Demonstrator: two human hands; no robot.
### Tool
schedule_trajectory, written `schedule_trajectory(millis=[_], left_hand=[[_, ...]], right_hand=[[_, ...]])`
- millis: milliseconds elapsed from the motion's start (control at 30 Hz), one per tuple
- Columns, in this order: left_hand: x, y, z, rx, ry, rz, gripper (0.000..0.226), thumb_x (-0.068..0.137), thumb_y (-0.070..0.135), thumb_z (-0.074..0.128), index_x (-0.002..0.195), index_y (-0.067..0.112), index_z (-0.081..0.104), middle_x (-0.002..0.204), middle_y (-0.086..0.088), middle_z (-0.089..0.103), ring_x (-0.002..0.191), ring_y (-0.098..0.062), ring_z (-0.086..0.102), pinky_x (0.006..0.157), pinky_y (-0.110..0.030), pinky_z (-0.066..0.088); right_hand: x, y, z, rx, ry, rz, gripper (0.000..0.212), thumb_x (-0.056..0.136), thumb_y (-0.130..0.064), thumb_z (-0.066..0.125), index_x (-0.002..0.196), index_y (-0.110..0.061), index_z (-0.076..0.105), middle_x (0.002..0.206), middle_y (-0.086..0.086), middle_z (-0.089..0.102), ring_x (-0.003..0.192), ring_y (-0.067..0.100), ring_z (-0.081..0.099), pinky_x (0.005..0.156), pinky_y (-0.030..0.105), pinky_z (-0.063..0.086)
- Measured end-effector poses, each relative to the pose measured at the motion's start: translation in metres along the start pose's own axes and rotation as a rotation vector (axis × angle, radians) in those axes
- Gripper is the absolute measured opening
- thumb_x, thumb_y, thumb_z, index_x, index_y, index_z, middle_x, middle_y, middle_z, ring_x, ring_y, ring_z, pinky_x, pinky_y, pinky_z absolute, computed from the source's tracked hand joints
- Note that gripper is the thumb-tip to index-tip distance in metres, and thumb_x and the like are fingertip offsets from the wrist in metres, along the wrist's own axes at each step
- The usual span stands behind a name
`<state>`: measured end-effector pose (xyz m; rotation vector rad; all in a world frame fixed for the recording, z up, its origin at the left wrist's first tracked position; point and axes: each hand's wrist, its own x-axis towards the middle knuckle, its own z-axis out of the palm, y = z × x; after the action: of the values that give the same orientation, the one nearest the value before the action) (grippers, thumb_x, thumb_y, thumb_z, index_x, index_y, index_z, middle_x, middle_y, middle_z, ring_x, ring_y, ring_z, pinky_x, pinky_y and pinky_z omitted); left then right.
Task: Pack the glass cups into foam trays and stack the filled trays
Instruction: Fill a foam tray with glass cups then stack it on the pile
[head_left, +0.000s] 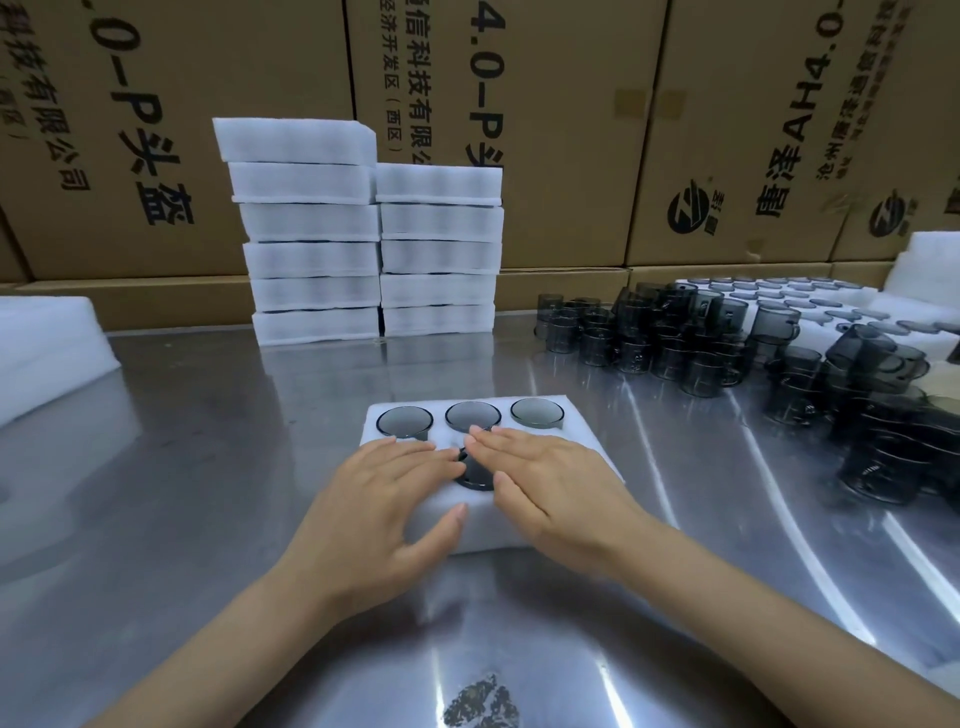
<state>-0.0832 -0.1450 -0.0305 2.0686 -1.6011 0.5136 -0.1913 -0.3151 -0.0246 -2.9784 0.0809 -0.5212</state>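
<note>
Where the shiny steel table (208, 467) runs toward the wall, sits a white rectangular foam tray (582, 441) near the front centre, with three smoky grey glass cups (472, 414) sunk in its far row of round pockets and a fourth dark cup (475, 475) partly seen in the near row between the hands. Lying flat on the tray's near half, left hand (387, 496), fingers straight and pointing right, thumb spread down over the tray's front edge; grip released, grasping nothing. Beside it, right hand (553, 491), likewise flat with fingers straight and pointing left, fingertips reaching just past those of the left hand over the tray's middle; grip released too, only pressing on the foam. Behind, at the table's far edge, two stacks of white foam trays (374, 244) standing side by side, touching, the left stack one layer taller. To the right, a crowded heap of loose smoky glass cups with handles (727, 343), some upright, some tipped, spreading along the right edge. Further right and back, a wide white foam sheet (769, 291) holding rows of cups. At far left, a slab of white foam (47, 348). Along the wall, tall brown cardboard cartons (597, 130) printed with black lettering.
</note>
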Motion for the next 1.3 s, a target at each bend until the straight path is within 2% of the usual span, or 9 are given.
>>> schedule_trajectory(millis=[133, 233, 400, 500, 600, 767, 1067, 1167, 1300], left_hand=[[-0.006, 0.002, 0.005, -0.002, 0.014, -0.008, 0.047, 0.086, 0.04, 0.043, 0.116, 0.014, 0.067, 0.121, 0.005, 0.065, 0.113, -0.015, 0.061, 0.099, -0.029, 0.036], [-0.009, 0.0, 0.005, 0.022, 0.003, 0.015, 0.048, 0.088, 0.038, 0.041, 0.122, 0.014, 0.064, 0.124, 0.005, 0.063, 0.116, -0.016, 0.059, 0.101, -0.029, 0.032], [-0.009, -0.002, 0.004, -0.035, 0.052, 0.014, 0.048, 0.09, 0.038, 0.039, 0.13, 0.019, 0.057, 0.136, 0.009, 0.052, 0.125, -0.01, 0.05, 0.106, -0.03, 0.029], [-0.007, -0.007, 0.004, -0.151, 0.124, -0.037, 0.047, 0.091, 0.038, 0.037, 0.127, 0.02, 0.059, 0.135, 0.012, 0.052, 0.125, -0.004, 0.047, 0.106, -0.027, 0.03], [-0.007, -0.015, 0.006, -0.268, 0.174, -0.117, 0.048, 0.09, 0.044, 0.033, 0.126, 0.024, 0.059, 0.135, 0.016, 0.052, 0.126, 0.003, 0.043, 0.107, -0.028, 0.032], [-0.009, -0.021, 0.008, -0.315, 0.188, -0.158, 0.047, 0.089, 0.047, 0.032, 0.123, 0.029, 0.06, 0.133, 0.022, 0.052, 0.129, 0.004, 0.041, 0.108, -0.036, 0.034], [-0.006, -0.027, 0.016, -0.292, 0.153, -0.074, 0.038, 0.092, 0.041, 0.037, 0.122, 0.033, 0.06, 0.132, 0.024, 0.053, 0.127, 0.004, 0.043, 0.105, -0.014, 0.028], [-0.006, -0.029, 0.016, -0.272, 0.16, -0.048, 0.037, 0.092, 0.038, 0.039, 0.122, 0.032, 0.06, 0.131, 0.023, 0.053, 0.126, 0.003, 0.044, 0.104, -0.018, 0.031], [-0.006, -0.029, 0.017, -0.291, 0.15, -0.067, 0.039, 0.092, 0.039, 0.039, 0.121, 0.03, 0.062, 0.132, 0.022, 0.054, 0.126, 0.001, 0.045, 0.103, -0.023, 0.033]], right_hand=[[-0.003, 0.0, 0.006, -0.006, 0.061, -0.005, 0.046, 0.101, -0.031, 0.028, 0.146, -0.028, 0.032, 0.153, -0.016, 0.025, 0.142, 0.0, 0.015, 0.114, 0.019, 0.012], [-0.001, 0.005, 0.002, 0.163, 0.253, 0.038, 0.047, 0.095, -0.037, 0.028, 0.138, -0.03, 0.047, 0.139, -0.017, 0.048, 0.133, 0.0, 0.033, 0.105, 0.017, 0.025], [-0.001, 0.072, -0.009, 0.537, 0.698, 0.491, 0.04, 0.096, -0.032, 0.033, 0.124, -0.022, 0.06, 0.125, -0.008, 0.061, 0.12, 0.008, 0.05, 0.098, 0.024, 0.036], [-0.012, 0.122, 0.002, 0.448, 0.595, 0.82, 0.04, 0.098, -0.025, 0.037, 0.135, -0.016, 0.05, 0.137, 0.001, 0.053, 0.127, 0.019, 0.046, 0.097, 0.028, 0.033], [-0.01, 0.152, 0.012, 0.359, 0.453, 0.982, 0.046, 0.095, -0.023, 0.04, 0.14, -0.014, 0.041, 0.138, 0.01, 0.05, 0.123, 0.029, 0.048, 0.097, 0.037, 0.038], [0.009, 0.177, 0.01, 0.231, 0.442, 1.007, 0.053, 0.092, -0.02, 0.042, 0.144, -0.013, 0.033, 0.144, 0.01, 0.042, 0.12, 0.032, 0.049, 0.095, 0.043, 0.043], [0.025, 0.214, 0.009, -0.018, 0.344, 0.989, 0.058, 0.096, -0.02, 0.043, 0.149, -0.011, 0.02, 0.158, 0.0, 0.016, 0.135, 0.03, 0.032, 0.098, 0.045, 0.04], [0.03, 0.221, 0.01, -0.083, 0.314, 1.002, 0.054, 0.095, -0.017, 0.043, 0.146, -0.009, 0.025, 0.154, 0.006, 0.023, 0.13, 0.033, 0.036, 0.089, 0.045, 0.041], [0.03, 0.222, 0.013, -0.183, 0.439, 0.993, 0.042, 0.092, -0.018, 0.053, 0.13, -0.003, 0.042, 0.128, 0.019, 0.039, 0.111, 0.039, 0.045, 0.067, 0.039, 0.035]])
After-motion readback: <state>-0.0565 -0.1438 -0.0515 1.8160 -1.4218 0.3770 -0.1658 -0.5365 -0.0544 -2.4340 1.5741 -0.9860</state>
